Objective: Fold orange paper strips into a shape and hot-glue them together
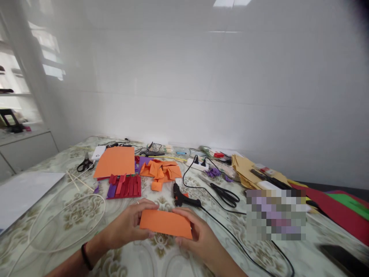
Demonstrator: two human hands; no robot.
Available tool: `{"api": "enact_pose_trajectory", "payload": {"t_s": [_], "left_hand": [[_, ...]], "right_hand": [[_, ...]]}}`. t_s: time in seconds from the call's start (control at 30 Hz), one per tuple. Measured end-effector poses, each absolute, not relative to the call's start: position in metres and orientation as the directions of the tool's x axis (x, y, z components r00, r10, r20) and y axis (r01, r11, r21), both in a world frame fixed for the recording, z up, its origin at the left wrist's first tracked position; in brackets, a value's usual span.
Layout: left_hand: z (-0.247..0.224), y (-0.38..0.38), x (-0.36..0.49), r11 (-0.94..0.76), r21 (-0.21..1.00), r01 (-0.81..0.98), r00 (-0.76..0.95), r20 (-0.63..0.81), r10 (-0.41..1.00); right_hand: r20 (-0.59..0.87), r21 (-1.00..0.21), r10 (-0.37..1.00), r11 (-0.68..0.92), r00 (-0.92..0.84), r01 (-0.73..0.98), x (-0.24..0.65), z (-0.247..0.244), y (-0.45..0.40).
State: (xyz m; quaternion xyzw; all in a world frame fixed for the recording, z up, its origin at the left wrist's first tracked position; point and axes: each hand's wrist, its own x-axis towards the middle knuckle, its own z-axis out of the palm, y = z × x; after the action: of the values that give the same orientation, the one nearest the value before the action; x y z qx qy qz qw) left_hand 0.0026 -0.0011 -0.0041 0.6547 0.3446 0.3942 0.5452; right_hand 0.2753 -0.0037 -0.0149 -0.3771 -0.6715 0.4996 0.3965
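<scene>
A rectangular strip of orange paper (165, 223) is held level above the table between both hands. My left hand (127, 225) grips its left end, thumb below and fingers along the top edge; a dark band circles that wrist. The right end sits in the grasp of my right hand (198, 232). Just beyond lies a black glue gun (184, 197) with its cord trailing right. Folded orange paper pieces (160, 171) and pleated red and purple paper (125, 186) lie farther back, near a larger orange sheet (117, 161).
Black-handled scissors (225, 194) lie right of the glue gun, with a second pair (85, 163) at the left. A white power strip (197, 164) sits behind. A white cable (102, 207) loops at left. A phone (344, 259) lies at the right edge, near coloured sheets (331, 207).
</scene>
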Motion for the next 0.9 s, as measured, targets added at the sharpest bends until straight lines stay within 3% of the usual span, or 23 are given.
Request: {"api": "enact_pose_trajectory", "payload": {"t_s": [0.43,0.9], "left_hand": [[-0.0014,-0.0033,0.002,-0.294,0.933,0.208,0.283,0.231,0.931],[-0.0051,-0.0061,0.0054,-0.257,0.946,0.198,0.31,0.188,0.932]], "right_hand": [[0.141,-0.989,0.917,0.113,-0.374,-0.096,0.2726,-0.0204,-0.0014],[0.128,-0.992,0.93,0.117,-0.344,-0.055,0.2744,-0.0198,-0.0025]]}}
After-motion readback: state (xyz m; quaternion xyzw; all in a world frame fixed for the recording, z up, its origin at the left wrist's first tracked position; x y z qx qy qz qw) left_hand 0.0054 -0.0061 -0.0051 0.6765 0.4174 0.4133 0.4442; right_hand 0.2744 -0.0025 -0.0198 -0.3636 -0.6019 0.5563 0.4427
